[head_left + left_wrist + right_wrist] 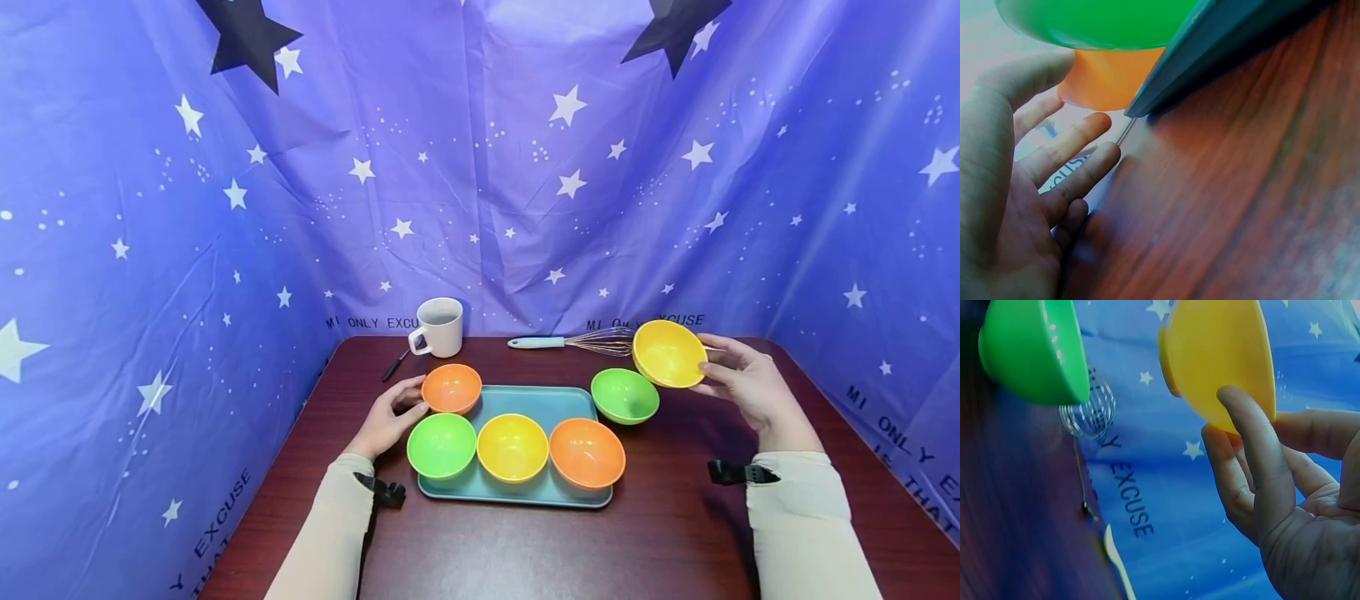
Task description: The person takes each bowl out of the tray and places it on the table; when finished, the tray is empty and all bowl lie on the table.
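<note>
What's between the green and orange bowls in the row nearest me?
A yellow bowl sits between the green bowl and the orange bowl, as the head view shows.

- Wearing a long creamy-white left sleeve (326, 525), soft and plain.
- Wearing a matching right sleeve (810, 525), with little wrinkles and folds near its end.
- Left black gadget (390, 493), small and chunky, strapped on where the sleeve ends.
- Right black gadget (727, 472), much the same, with a thin dark band.
- Bare left grip (386, 422) and bare right grip (757, 392).
</note>
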Demonstrator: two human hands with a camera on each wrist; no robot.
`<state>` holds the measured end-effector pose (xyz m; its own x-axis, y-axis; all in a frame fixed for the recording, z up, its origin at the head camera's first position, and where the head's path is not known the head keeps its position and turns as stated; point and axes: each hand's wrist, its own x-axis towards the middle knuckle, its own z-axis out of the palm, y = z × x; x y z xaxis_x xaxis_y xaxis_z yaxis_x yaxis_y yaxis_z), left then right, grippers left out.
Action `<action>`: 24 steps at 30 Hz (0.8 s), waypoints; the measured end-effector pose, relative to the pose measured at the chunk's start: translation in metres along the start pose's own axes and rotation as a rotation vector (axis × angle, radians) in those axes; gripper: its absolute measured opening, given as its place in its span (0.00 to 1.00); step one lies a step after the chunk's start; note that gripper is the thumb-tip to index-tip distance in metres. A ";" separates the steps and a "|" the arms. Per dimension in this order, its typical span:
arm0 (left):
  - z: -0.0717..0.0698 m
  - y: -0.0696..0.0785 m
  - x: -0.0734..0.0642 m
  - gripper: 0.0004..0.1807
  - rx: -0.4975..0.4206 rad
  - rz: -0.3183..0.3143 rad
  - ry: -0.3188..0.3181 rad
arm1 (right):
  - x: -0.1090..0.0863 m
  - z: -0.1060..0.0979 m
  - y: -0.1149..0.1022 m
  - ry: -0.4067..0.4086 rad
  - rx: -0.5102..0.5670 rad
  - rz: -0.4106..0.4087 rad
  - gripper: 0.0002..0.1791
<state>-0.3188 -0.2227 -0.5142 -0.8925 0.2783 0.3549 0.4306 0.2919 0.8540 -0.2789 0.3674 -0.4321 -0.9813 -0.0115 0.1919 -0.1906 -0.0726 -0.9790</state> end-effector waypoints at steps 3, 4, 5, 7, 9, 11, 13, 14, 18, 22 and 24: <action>0.000 0.000 0.000 0.30 0.001 -0.004 -0.002 | 0.000 -0.006 0.004 0.016 -0.006 0.012 0.31; -0.001 0.000 0.000 0.30 0.001 -0.006 -0.004 | 0.000 -0.009 0.005 0.019 -0.005 0.017 0.30; -0.001 0.000 0.000 0.30 0.002 -0.007 -0.005 | -0.001 -0.011 0.006 0.021 0.000 0.022 0.30; -0.001 0.000 0.001 0.30 -0.001 -0.013 -0.006 | -0.002 -0.015 0.009 0.024 0.020 0.033 0.29; -0.001 0.000 0.001 0.30 -0.004 -0.019 -0.009 | -0.002 -0.020 0.012 0.024 0.050 0.047 0.28; -0.001 0.000 0.001 0.30 -0.005 -0.020 -0.011 | -0.004 -0.025 0.015 0.034 0.063 0.062 0.27; -0.001 0.000 0.001 0.30 -0.007 -0.020 -0.012 | -0.005 -0.029 0.018 0.051 0.058 0.075 0.27; -0.001 0.000 0.001 0.30 -0.006 -0.019 -0.012 | -0.005 -0.031 0.020 0.061 0.048 0.079 0.28; -0.001 0.000 0.001 0.30 -0.007 -0.017 -0.012 | -0.007 -0.037 0.024 0.088 0.029 0.104 0.30; -0.001 0.000 0.001 0.29 -0.008 -0.014 -0.014 | -0.008 -0.042 0.028 0.093 0.050 0.138 0.28; -0.001 0.000 0.001 0.29 -0.008 -0.012 -0.014 | -0.009 -0.043 0.030 0.095 0.056 0.148 0.27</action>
<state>-0.3198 -0.2234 -0.5137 -0.8956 0.2879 0.3392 0.4188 0.2881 0.8612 -0.2773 0.4086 -0.4661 -0.9970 0.0684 0.0361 -0.0449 -0.1324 -0.9902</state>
